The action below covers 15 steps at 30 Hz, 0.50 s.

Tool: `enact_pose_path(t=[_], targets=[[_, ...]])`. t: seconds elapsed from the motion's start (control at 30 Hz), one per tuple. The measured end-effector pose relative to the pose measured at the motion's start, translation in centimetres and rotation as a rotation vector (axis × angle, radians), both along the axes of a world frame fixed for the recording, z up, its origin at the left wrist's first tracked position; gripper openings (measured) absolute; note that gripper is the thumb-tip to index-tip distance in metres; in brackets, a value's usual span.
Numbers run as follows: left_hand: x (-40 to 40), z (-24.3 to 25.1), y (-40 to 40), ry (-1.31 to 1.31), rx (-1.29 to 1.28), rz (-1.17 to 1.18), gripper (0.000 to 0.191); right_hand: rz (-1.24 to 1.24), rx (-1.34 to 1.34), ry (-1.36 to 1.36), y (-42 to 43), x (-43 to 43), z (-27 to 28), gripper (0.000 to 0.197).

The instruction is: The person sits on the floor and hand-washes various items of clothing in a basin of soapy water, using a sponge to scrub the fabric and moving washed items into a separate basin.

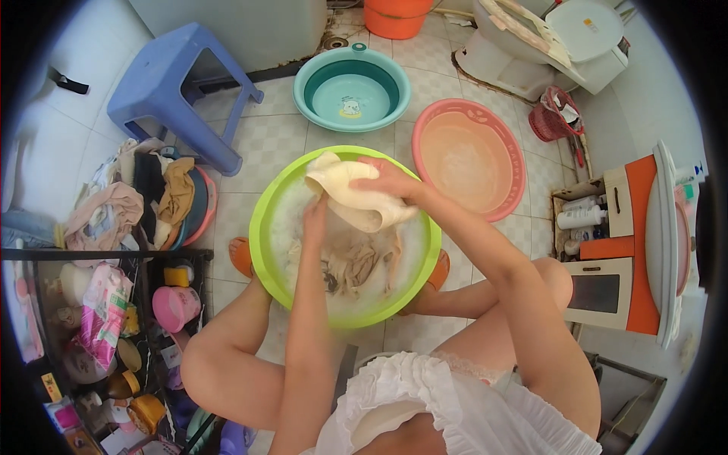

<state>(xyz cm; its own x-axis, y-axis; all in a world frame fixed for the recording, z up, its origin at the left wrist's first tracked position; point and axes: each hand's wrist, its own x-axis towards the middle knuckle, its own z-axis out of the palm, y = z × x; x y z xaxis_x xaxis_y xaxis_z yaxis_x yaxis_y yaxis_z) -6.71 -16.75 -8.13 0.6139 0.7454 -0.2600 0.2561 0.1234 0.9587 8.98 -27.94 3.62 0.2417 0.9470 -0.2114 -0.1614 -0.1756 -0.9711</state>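
A wet cream-coloured cloth garment [364, 190] is held up over the lime-green basin [261, 239] between my two hands. My right hand [387, 177] grips its upper right part, fingers pressed on the fabric. My left hand [316, 219] holds the lower left edge, its fingertips partly hidden behind the cloth. Below, sudsy water fills the basin, and a soaked beige-brown garment [361, 264] lies in it with other pieces. White foam [284, 210] rings the basin's inner wall.
A pink basin of cloudy water [420, 165] stands at the right, a teal basin [301, 108] beyond. Left are a blue plastic stool [153, 74], piled clothes [133, 193] and a crowded rack [114, 255]. A toilet [506, 57] and cabinet [642, 244] are on the right.
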Motion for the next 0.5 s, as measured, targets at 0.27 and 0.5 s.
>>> enact_pose_path(t=[0.27,0.5], targets=[[-0.9,-0.7,-1.2,-0.103,-0.412,0.281,0.041,0.062,-0.379,-0.933,-2.2,-2.0,-6.2,0.062],[-1.9,-6.1,-6.8,0.331,0.344,-0.051,0.051,-0.002,-0.5,-1.266,-3.7,-7.1,-11.5,0.096]])
